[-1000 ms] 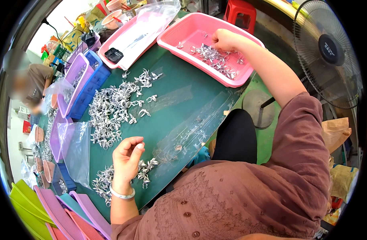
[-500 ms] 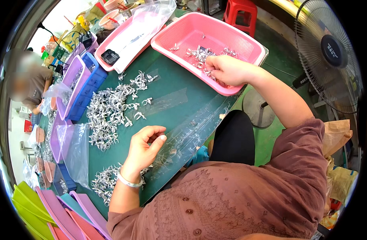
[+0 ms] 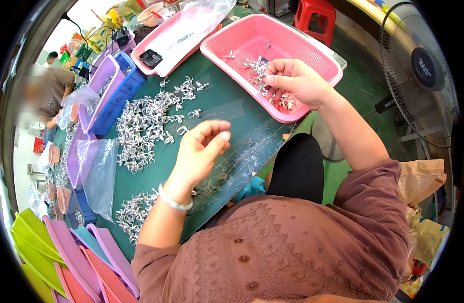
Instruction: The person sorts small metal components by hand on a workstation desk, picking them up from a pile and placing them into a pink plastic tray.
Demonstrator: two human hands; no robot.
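My right hand (image 3: 298,85) is over the pink basket (image 3: 232,30), thumb and fingers pinched on a small silvery ring-like piece (image 3: 262,80). Below it, several similar shiny pieces (image 3: 285,103) lie in the basket. My left hand (image 3: 200,151) hovers above the green tabletop (image 3: 191,83), its fingers loosely curled and the thumb apart from them, with nothing visible in it. To its left spreads a large pile of silvery ring-like pieces (image 3: 138,126). A smaller pile (image 3: 133,214) lies beside my left forearm, partly hidden by it.
A pink tray (image 3: 141,48) holding a black dish (image 3: 150,58) stands at the back. Blue and purple bins (image 3: 121,86) and a clear plastic bag (image 3: 98,171) line the left. Stacked colored trays (image 3: 72,255) sit at lower left, a fan (image 3: 421,65) at right. Another person (image 3: 55,91) is at far left.
My right hand has lifted from the pieces in the basket, with a silvery ring-like piece now showing at its fingertips. My left hand has moved up and right, toward the basket.
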